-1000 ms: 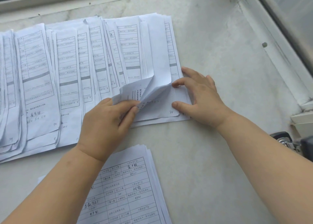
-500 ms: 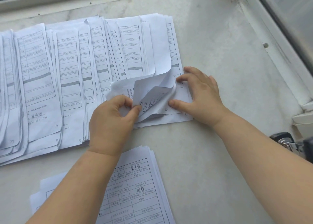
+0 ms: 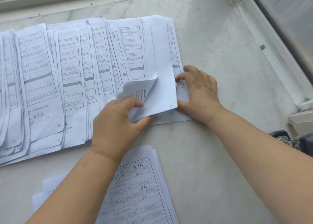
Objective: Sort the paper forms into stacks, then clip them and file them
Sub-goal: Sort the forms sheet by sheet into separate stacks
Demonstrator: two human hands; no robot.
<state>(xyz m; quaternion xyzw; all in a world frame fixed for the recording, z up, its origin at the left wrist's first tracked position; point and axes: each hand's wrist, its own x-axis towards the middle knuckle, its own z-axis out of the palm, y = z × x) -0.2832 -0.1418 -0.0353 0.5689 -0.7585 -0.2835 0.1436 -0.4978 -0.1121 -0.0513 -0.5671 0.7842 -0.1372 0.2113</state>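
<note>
Pale stone sill, stained, bounded by a white window frame along the far and right sides.

Left hand: thumb and forefinger pinch the curled lower corner of the folded-back sheets on the rightmost stack; corner lifted, printed underside showing.

Right hand: fingers spread and fairly straight, fingertips pressing the right edge of the same stack flat to the sill. Thumb lies beside the lifted sheets' right edge.

Row of overlapping form stacks runs left from there, fanned, touching one another.

Separate stack of forms near the viewer, partly under the left forearm, handwriting in its table.

Dark metal object at right edge; cannot identify.
</note>
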